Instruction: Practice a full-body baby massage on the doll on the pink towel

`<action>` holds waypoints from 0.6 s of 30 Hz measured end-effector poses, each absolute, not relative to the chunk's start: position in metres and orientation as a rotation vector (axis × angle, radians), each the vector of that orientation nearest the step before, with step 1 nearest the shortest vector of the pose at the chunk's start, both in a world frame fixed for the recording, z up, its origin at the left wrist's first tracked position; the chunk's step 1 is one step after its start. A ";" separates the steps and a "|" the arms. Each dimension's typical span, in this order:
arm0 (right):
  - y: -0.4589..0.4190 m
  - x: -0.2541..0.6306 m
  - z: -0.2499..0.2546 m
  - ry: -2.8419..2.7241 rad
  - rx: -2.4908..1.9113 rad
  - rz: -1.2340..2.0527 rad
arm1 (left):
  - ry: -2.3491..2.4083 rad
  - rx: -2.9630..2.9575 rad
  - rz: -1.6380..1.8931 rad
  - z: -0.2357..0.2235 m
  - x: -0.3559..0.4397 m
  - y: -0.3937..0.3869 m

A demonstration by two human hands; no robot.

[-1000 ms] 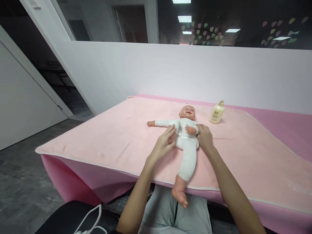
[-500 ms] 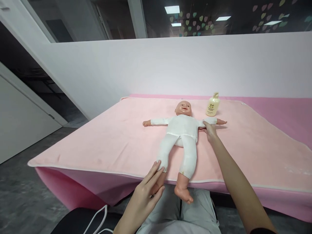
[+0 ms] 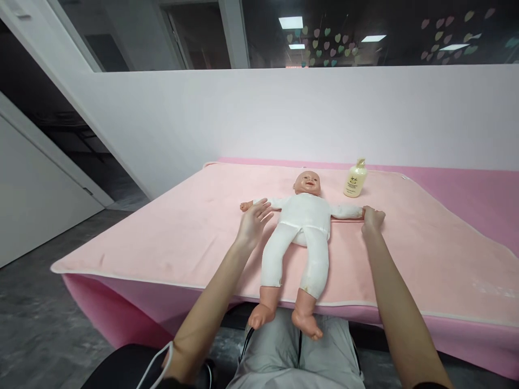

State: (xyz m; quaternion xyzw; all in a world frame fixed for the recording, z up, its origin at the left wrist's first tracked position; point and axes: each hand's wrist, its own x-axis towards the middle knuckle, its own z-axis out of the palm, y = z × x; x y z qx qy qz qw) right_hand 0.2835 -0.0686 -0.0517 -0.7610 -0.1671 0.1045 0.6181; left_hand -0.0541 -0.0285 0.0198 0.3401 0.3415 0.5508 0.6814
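The right hand (image 3: pixel 372 217) is closed around the hand of a baby doll (image 3: pixel 307 210), and that doll arm is stretched out straight to the side. The left hand (image 3: pixel 254 221) is open, with its fingers spread, at the doll's other arm. I can't tell if it touches the sleeve. The doll lies on its back on a light pink blanket (image 3: pixel 162 232), in a white body suit. Its head is at the far end, and its bare feet poke out past the near edge, above the person's grey pants (image 3: pixel 292 359). A pale yellow pump bottle (image 3: pixel 355 181) stands near the doll's head. Darker pink cloth (image 3: pixel 466 197) shows under the blanket. Behind is a white wall (image 3: pixel 284 119), and heart stickers (image 3: pixel 332 46) dot the dark window above.
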 end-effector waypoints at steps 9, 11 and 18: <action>-0.074 0.263 -0.034 -0.495 -1.915 -0.248 | 0.832 0.349 1.068 -0.012 0.009 0.036; -0.076 0.254 -0.029 -0.573 -1.909 -0.275 | 0.805 0.339 1.077 -0.015 0.012 0.039; -0.081 0.219 -0.003 -0.911 -1.779 -0.366 | 0.706 0.372 1.241 -0.022 0.011 0.048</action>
